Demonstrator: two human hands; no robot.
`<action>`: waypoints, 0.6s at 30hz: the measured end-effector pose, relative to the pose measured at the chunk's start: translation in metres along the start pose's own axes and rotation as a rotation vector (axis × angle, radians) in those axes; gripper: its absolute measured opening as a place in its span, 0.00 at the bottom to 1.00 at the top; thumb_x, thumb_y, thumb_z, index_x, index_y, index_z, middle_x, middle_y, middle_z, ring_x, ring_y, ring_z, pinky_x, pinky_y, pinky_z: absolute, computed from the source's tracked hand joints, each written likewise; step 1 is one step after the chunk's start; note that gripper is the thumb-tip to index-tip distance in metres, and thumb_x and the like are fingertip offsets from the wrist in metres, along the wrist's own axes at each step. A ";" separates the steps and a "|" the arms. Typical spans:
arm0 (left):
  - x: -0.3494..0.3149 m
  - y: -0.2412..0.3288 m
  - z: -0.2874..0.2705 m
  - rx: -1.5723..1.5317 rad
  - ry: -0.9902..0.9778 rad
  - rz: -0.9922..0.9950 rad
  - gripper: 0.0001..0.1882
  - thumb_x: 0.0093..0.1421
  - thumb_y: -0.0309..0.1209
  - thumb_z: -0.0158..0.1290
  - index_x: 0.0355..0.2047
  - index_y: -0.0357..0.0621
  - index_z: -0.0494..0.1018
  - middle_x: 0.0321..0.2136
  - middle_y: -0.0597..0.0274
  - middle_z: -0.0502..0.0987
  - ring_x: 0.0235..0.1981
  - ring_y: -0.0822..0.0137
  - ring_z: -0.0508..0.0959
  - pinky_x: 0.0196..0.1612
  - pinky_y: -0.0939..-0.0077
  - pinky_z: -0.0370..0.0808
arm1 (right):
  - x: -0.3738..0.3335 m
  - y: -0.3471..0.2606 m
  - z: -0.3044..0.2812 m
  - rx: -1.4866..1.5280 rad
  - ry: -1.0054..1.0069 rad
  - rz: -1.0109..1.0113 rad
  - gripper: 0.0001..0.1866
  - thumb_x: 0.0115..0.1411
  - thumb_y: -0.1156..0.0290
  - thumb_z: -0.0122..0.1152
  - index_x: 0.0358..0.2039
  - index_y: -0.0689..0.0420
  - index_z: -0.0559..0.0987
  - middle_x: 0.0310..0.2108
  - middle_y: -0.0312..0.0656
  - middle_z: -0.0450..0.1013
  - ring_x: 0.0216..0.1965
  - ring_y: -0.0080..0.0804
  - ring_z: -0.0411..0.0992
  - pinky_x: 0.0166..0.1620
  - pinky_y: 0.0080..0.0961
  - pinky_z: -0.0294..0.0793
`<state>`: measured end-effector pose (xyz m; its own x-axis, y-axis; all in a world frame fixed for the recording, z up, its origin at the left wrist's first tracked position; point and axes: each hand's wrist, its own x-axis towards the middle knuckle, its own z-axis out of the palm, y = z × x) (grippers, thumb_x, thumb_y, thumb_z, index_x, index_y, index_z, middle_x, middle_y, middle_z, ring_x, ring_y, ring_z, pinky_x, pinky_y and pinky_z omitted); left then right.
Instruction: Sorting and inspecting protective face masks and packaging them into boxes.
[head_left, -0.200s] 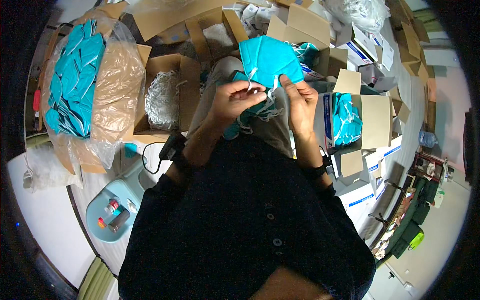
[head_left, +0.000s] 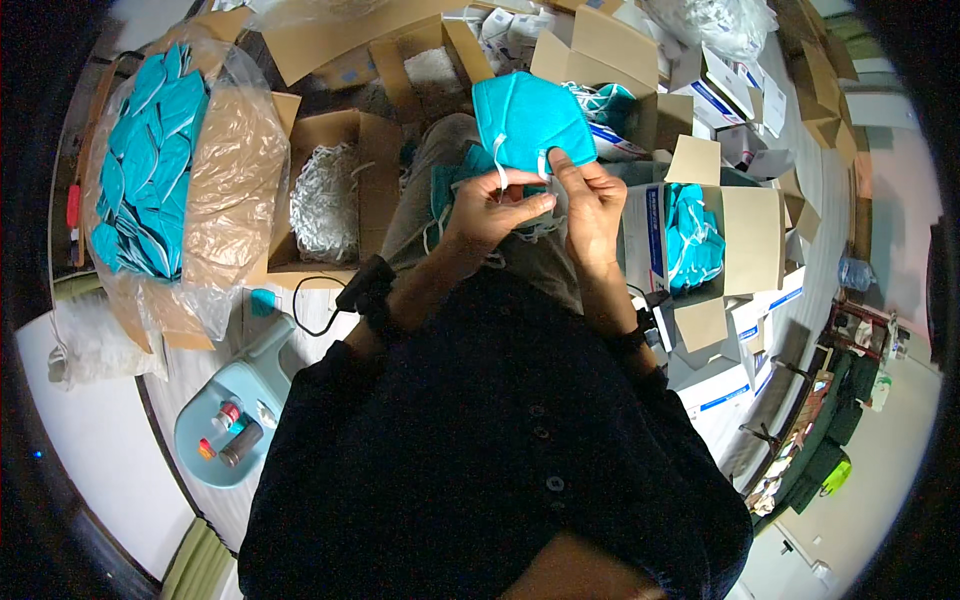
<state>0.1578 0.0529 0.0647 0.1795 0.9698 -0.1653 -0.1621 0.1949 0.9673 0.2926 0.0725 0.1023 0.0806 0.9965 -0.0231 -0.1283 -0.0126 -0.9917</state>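
A teal folded face mask [head_left: 533,120] is held up in front of me, over my lap. My right hand [head_left: 594,212] pinches its lower edge, thumb on the near face, beside a short white strap tab. My left hand [head_left: 495,212] is closed just below the mask, with a white elastic strap [head_left: 500,158] running from the mask down to its fingers. What lies between the left fingertips is mostly hidden. More teal masks [head_left: 447,183] with white straps lie on my lap, partly behind my hands.
A plastic-lined carton at left holds many teal masks [head_left: 150,150]. Beside it stands a cardboard box of white elastic straps [head_left: 325,205]. Open boxes at right hold strapped masks [head_left: 692,235]. A light-blue stool [head_left: 200,440] with bottles stands at lower left.
The mask and my right hand have shifted slightly left. My left hand has moved a little right and down, its fingertips now closer to the right hand.
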 end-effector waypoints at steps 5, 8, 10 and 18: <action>0.003 -0.011 0.011 -0.090 0.093 0.094 0.11 0.53 0.26 0.61 0.37 0.38 0.75 0.28 0.70 0.75 0.30 0.78 0.72 0.35 0.82 0.70 | -0.001 0.001 0.003 0.028 0.036 0.014 0.06 0.58 0.74 0.60 0.33 0.62 0.82 0.26 0.28 0.75 0.26 0.11 0.64 0.31 0.12 0.63; 0.006 -0.011 0.013 -0.181 0.200 0.132 0.11 0.53 0.25 0.60 0.37 0.39 0.74 0.29 0.69 0.76 0.32 0.78 0.73 0.37 0.82 0.70 | -0.002 0.006 0.003 0.042 0.036 0.020 0.06 0.58 0.74 0.60 0.32 0.62 0.82 0.25 0.28 0.75 0.26 0.11 0.64 0.30 0.12 0.63; 0.007 -0.006 0.013 -0.215 0.233 0.081 0.10 0.54 0.25 0.60 0.36 0.39 0.74 0.29 0.69 0.76 0.32 0.78 0.73 0.38 0.82 0.70 | -0.003 0.014 -0.001 0.028 0.022 0.036 0.06 0.58 0.74 0.60 0.32 0.62 0.82 0.25 0.28 0.75 0.25 0.11 0.64 0.30 0.12 0.64; -0.007 0.022 -0.005 0.067 -0.123 -0.132 0.12 0.62 0.35 0.50 0.26 0.40 0.74 0.27 0.66 0.77 0.31 0.77 0.72 0.40 0.80 0.67 | 0.007 0.015 -0.006 0.046 0.178 0.070 0.05 0.56 0.74 0.62 0.28 0.62 0.82 0.22 0.27 0.73 0.23 0.11 0.61 0.28 0.12 0.61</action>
<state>0.1481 0.0515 0.0863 0.3134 0.9101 -0.2710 -0.0649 0.3053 0.9500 0.2968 0.0787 0.0870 0.2430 0.9628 -0.1177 -0.1849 -0.0732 -0.9800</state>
